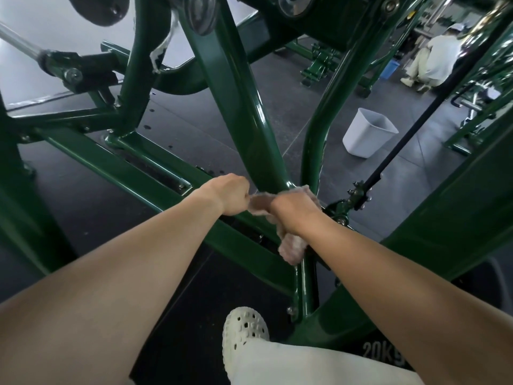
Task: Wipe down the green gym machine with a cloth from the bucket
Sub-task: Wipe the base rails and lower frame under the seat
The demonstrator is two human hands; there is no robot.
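Here, the left grip (234, 194) and right grip (291, 209) each clench the cloth (291, 250) low on the green machine (244, 107)

Can't see fingers of left hand (233, 194) or right hand (291, 212) — hidden at the cloth (261, 202). Can't see top of green machine (244, 107) either — cut off.

I get a single view: a wide-angle camera on the person's head, facing forward and tipped down. It sits close to the green machine (244, 112), whose frame fills the near ground; the bucket (366, 134) stands far right.
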